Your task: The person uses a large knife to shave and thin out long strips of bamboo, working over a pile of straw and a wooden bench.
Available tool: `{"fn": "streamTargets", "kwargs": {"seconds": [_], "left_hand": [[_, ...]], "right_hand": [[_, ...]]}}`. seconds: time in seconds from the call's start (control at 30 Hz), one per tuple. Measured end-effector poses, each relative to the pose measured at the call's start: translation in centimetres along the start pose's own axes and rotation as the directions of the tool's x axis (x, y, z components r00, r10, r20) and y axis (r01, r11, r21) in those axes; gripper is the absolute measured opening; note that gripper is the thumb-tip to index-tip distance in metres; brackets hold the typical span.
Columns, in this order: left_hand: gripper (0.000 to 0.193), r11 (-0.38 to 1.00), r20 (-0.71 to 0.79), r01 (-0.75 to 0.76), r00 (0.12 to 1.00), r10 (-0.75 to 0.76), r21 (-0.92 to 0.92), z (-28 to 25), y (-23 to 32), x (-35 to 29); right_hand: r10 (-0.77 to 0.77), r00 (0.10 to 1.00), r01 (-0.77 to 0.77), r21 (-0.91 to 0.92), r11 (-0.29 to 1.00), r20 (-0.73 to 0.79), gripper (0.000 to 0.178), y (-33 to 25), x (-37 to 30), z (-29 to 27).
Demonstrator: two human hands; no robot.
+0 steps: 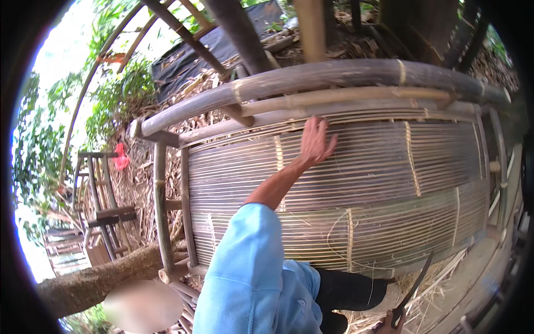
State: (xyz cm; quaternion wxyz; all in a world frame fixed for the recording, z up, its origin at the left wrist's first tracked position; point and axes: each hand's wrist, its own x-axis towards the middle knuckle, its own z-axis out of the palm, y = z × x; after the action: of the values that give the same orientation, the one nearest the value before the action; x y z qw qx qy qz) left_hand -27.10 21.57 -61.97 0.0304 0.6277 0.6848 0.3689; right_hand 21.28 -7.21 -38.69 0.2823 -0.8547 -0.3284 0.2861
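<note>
A bamboo bench (334,72) with a seat of thin split slats (367,161) fills the middle of the view. My left hand (318,142), at the end of a blue sleeve, reaches across to the far slats. Its fingers lie over them with the thumb apart, and I see nothing held. Low at the right edge of my body, my right hand (389,324) grips the dark handle of a machete (417,284). The blade points up and away, close to the near edge of the seat. Part of this hand is cut off by the lower edge.
Pale shavings (431,292) lie on the ground by my leg. A thick log (105,278) runs along the lower left. Beyond the bench stand posts (310,28) and a dark sheet (189,69). Another wooden frame (103,200) and a red bag (121,157) are at the left.
</note>
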Motion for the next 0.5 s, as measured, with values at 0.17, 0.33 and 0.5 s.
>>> {"fn": "streamTargets", "kwargs": {"seconds": [0.17,0.33,0.5], "left_hand": [[0.052,0.934,-0.248,0.236,0.954,-0.17,0.27,-12.3,-9.8,-6.7],[0.076,0.806,-0.244,0.425,0.904,-0.352,0.412,-21.0,-19.3,-9.0],[0.072,0.71,0.032,0.569,0.771,-0.636,0.415,-22.2,-23.9,-9.5]], "right_hand": [[-0.033,0.999,0.033,0.038,0.999,0.0,0.04,-1.7,-1.0,2.0],[-0.078,0.996,0.082,-0.104,0.991,0.044,0.048,-1.5,-1.0,2.5],[-0.053,0.996,0.061,-0.101,0.993,0.072,0.05,-3.1,-2.0,3.4]]}}
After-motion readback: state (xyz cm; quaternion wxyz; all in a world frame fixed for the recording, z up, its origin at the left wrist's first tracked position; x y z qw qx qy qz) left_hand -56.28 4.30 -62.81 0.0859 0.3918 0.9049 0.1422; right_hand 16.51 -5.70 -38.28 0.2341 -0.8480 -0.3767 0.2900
